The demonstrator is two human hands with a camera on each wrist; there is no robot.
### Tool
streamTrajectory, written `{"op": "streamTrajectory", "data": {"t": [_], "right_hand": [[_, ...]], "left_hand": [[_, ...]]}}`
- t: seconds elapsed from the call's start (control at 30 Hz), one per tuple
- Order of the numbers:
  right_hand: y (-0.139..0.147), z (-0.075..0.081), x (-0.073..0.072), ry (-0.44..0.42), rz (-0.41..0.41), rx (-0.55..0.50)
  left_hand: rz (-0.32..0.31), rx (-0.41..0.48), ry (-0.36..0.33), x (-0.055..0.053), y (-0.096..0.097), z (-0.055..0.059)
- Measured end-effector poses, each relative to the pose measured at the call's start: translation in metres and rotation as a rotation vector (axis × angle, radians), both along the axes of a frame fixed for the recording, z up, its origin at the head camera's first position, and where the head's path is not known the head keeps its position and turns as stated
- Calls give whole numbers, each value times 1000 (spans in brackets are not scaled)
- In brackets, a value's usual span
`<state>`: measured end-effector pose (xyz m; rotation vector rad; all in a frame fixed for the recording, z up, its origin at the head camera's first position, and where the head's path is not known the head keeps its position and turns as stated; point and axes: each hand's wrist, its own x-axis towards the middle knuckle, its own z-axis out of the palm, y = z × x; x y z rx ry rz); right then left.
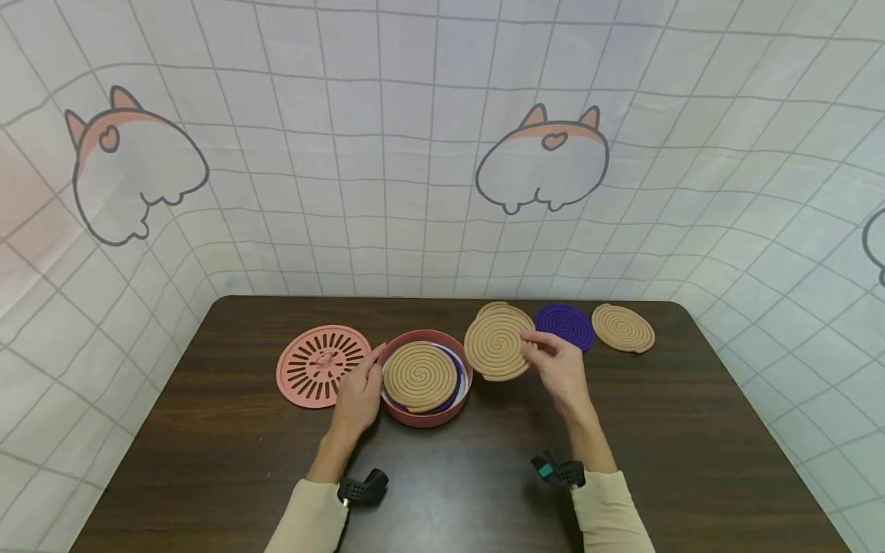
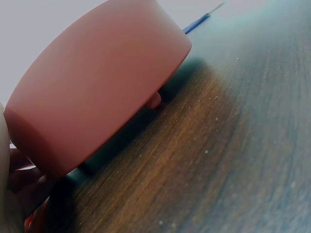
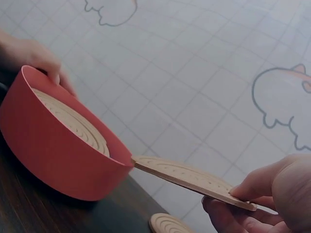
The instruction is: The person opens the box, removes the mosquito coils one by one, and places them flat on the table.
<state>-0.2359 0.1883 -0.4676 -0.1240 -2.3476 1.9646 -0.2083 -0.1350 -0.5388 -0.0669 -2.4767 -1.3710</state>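
Observation:
My left hand holds the left side of a round red box, fingers at its rim. Inside lies a tan mosquito coil on top of a purple one and something white. My right hand pinches another tan mosquito coil by its right edge, thumb above and fingers below. In the right wrist view this held coil is raised and tilted, its far edge by the box's rim; whether they touch I cannot tell. The left wrist view shows the box's outer wall and a small foot beneath.
A pink slotted lid lies flat left of the box, beside my left hand. Behind the held coil a further tan coil is mostly hidden. Farther right lie a purple coil and a tan coil. Grid-patterned cloth surrounds the dark wooden table.

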Motion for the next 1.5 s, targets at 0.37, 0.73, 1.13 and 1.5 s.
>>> {"op": "streamTrajectory", "data": {"t": [0.37,0.73,1.13,1.5], "right_hand": [[10,-6,-4,-27,-1,10],[16,-9,-3,-56,36,20],[21,-17,-4,-109,172,110],[23,-21,-5,-176,235,194]], "left_hand": [[8,-8,-9,0,0,-1],[11,-1,-1,1,1,0],[1,6,5,1,1,0],[3,4,-10,1,1,1]]}}
